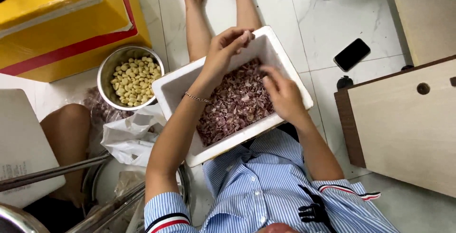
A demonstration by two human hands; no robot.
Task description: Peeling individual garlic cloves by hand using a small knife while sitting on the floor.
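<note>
A white foam box [176, 85] rests on my lap, filled with purple garlic skins and cloves [237, 102]. My left hand [227, 47] is raised over the box's far rim, its fingertips pinched together on a small garlic clove that is mostly hidden. A thin bracelet sits on that wrist. My right hand [284, 95] reaches into the heap, palm down, with its fingers spread on the skins. My bare legs stretch out on the white tiled floor beyond the box.
A steel bowl [108, 66] of peeled pale cloves stands left of the box, below a yellow crate [61, 19]. A white plastic bag [129, 137] and another person's knee [66, 121] lie at left. At right are a black phone [351, 54] and a wooden board [403, 123].
</note>
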